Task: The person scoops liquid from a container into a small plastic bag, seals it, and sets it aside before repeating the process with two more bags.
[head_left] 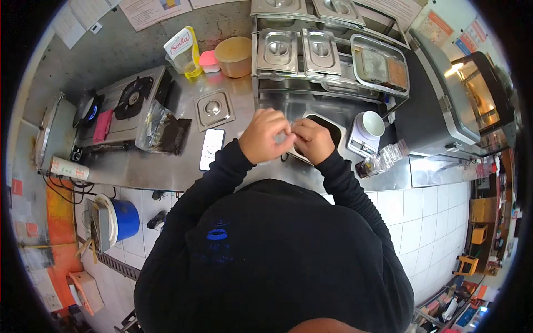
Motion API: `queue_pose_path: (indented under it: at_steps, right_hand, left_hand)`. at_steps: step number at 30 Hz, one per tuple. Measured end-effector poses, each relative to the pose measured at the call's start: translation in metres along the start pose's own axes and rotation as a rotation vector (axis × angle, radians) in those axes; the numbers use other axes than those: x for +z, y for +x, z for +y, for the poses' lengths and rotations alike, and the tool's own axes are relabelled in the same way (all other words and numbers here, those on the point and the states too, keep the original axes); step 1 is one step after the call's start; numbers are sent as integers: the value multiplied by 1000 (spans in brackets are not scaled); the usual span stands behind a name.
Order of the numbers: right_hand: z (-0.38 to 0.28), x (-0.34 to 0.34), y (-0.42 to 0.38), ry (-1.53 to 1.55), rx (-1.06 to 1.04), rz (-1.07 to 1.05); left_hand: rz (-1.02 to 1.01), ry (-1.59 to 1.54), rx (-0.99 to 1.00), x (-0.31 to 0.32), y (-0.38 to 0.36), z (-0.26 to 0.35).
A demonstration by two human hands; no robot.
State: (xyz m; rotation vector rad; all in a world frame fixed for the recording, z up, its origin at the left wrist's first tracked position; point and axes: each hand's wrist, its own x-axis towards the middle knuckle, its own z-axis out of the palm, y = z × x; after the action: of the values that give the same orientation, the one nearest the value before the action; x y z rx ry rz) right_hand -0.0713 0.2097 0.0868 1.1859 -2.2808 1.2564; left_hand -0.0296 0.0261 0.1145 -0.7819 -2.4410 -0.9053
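Note:
My left hand [265,137] and my right hand [312,140] meet over a steel counter [166,166], fingertips pinched together on something small and pale that I cannot make out. Right behind them lies a dark tray with a white rim [332,129]. Both arms are in black sleeves. A phone [211,148] lies on the counter just left of my left hand.
A white kitchen scale with a bowl [366,132] stands to the right, clear plastic bags [386,158] beside it. A bag of dark stuff [164,133], a gas stove [119,105], an oil pouch [184,51], lidded steel pans [300,50] and an oven [472,94] ring the counter.

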Motion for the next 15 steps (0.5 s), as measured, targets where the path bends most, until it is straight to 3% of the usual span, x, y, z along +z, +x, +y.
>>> queue_pose_path:
  at_steps: [3,6,7,10,11,12,15]
  right_hand:
    - [-12,-28,3,50,266,-164]
    - [-13,-33,5,-84,-14,-69]
    - [-12,-32,1,-47,83,-127]
    - [6,-34,-4,101,83,-17]
    - [13,-39,-7,196,254,-42]
    - [25,-45,-8,56,296,-73]
    - [73,-46,-35,-378,423,-554]
  left_hand:
    - [123,-20,81,3,11,15]
    - [-15,-38,22,21,5,1]
    - [-40,-43,7,25,4,-4]
    - [-58,-113,-48,33,3,-19]
    - [-28,-180,-76,34,3,-24]
    - [3,-245,-103,36,2,-31]
    - [-74,-537,-347,55,-12,-60]
